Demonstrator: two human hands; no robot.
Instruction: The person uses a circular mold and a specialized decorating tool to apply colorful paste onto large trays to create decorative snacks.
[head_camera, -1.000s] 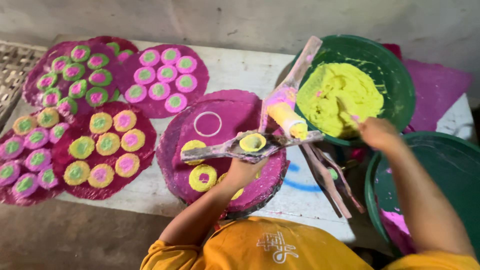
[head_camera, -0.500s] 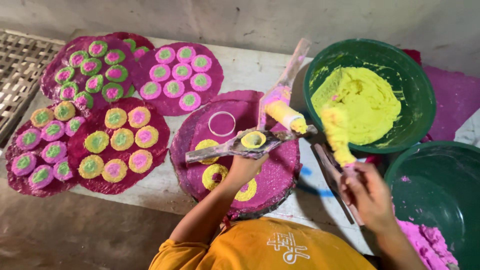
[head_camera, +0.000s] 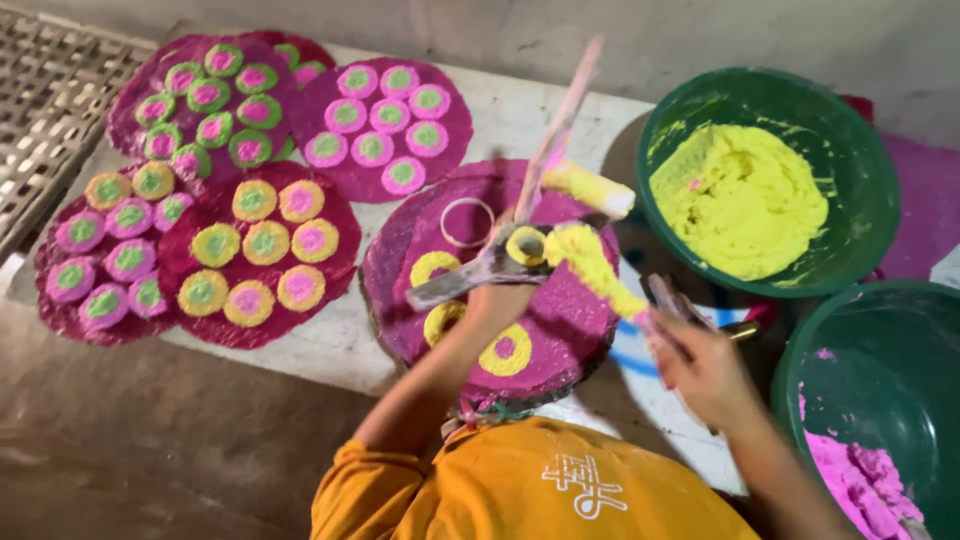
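At the centre of the frame a small ring mould (head_camera: 525, 245) is held by the left hand (head_camera: 497, 300) closed on its handle, over the magenta disc (head_camera: 560, 330). A stick coated with yellow paste (head_camera: 592, 268) is gripped by the right hand (head_camera: 705, 368), touching the mould.

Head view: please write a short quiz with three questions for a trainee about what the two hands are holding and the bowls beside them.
1. True or false: the upper round green plastic bowl holds soft yellow paste.
2. What does the right hand hold? A) a thin stick loaded with yellow paste B) a pink cup C) nothing
3. Fill in: the left hand holds a grey metal ring mould over a round flat tray whose colour is ____.

Key: 1 true; 2 A; 3 magenta.
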